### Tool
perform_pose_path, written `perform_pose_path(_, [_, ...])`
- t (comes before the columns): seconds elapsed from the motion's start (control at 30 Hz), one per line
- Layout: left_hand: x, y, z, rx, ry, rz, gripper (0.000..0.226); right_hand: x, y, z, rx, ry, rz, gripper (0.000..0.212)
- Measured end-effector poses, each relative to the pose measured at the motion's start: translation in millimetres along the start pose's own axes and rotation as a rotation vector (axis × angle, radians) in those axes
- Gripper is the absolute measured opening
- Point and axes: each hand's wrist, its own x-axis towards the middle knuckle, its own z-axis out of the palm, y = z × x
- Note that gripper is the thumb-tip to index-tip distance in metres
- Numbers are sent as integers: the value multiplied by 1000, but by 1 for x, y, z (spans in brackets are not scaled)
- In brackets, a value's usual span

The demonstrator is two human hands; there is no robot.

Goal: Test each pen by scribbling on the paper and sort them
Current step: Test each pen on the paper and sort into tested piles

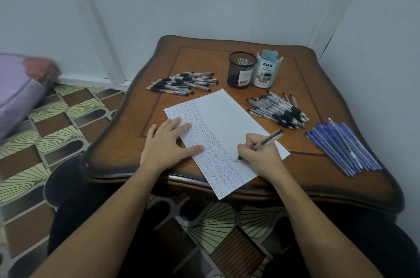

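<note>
The paper [227, 114] is laid aslant across the middle of the bench [204, 55], and its near corner is carried out to the bench's front edge. Bare wood is left beyond the paper's far corner and along its left side. The paper's left half is covered with rows of blue scribbles; its right half is white.

Beyond the paper on the left, a heap of black-grip pens [184, 83] is spread. Beyond its far corner a black mesh cup [241, 70] and a pale blue organizer [267, 71] are stood upright, touching. Right of the paper a second heap of clear pens [279, 109] is piled, and farther right a fan of blue pens [343, 148] is laid close to the bench's right edge.

The left hand [168, 143] is pressed flat on the paper's left edge, fingers straight and released. A pen [268, 139] is grasped in the fingers of the right hand [261, 152], its tip set on the paper at the edge of the scribbles.
</note>
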Motion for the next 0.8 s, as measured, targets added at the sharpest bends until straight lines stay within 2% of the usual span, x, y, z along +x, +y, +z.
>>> perform_pose_path(0.23, [0,-2,1,-6,4,6,98,0,0,-1,-7,14,-1,51])
perform_pose_path(0.43, [1,0,-1,-5,-11,5,87,-1,-1,1,-50,60,-1,41])
perform_pose_path(0.53, [0,0,-2,-8,-14,4,89,3,-4,-2,96,164,44,36])
perform_pose_path(0.63, [0,0,-2,-9,-12,4,90,7,-8,-6,286,221,105,51])
perform_pose_path(0.7, [0,0,-2,-11,-14,6,91,7,-11,-7,322,224,120,56])
perform_pose_path(0.8, [-1,0,-2,-11,-6,6,94,5,-15,-5,286,199,128,45])
